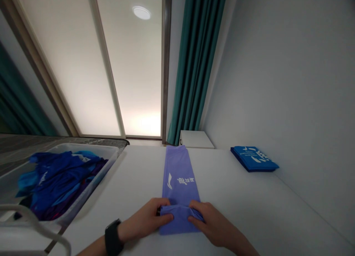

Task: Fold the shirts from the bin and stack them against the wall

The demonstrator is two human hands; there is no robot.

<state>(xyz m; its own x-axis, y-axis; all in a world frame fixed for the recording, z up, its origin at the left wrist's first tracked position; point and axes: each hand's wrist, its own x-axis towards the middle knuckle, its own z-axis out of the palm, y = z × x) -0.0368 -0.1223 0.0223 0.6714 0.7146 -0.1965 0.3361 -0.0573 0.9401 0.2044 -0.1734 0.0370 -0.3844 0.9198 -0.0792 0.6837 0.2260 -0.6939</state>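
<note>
A purple shirt [180, 163], folded into a long narrow strip with white print on it, lies on the white table [135, 178] and points away from me. Its near end is doubled over in a raised fold. My left hand [148, 217], with a dark watch on the wrist, pinches the left side of that fold between thumb and fingers. On the opposite side my right hand [212, 222] grips the fold's right edge the same way. The fingertips under the cloth are partly hidden.
A translucent plastic bin [111, 152] of crumpled blue and purple clothes stands at left. Folded blue garments [253, 159] lie at the table's right, against the wall [291, 82]. A white cabinet [196, 139] stands beyond the far edge. A pale curved bar [36, 222] is at lower left.
</note>
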